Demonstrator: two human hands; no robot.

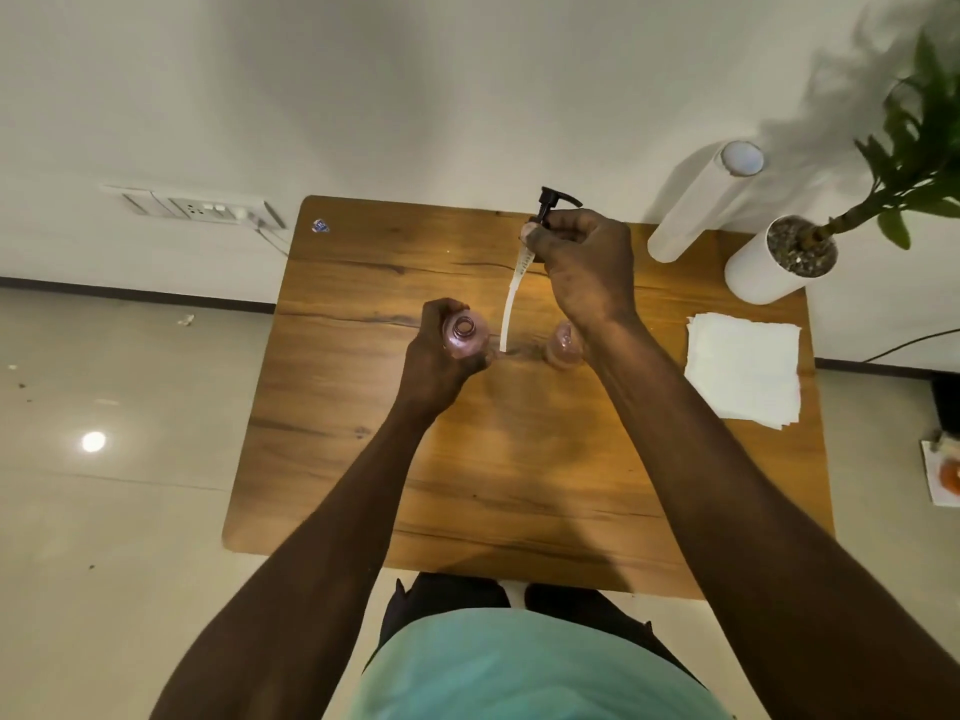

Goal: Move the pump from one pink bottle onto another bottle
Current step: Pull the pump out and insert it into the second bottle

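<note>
Wooden table (363, 459) bears blue sticker (320, 226), lettering unreadable.

My right hand (584, 267) covers the pump (551, 205) collar, and my wrist hides most of the second pink bottle (563, 348). My left hand (441, 350) wraps the open bottle (464, 335), body hidden. Plant (919, 142) cut off at the right edge. Sticker (320, 226) on the table (363, 459) too small to read.
</note>
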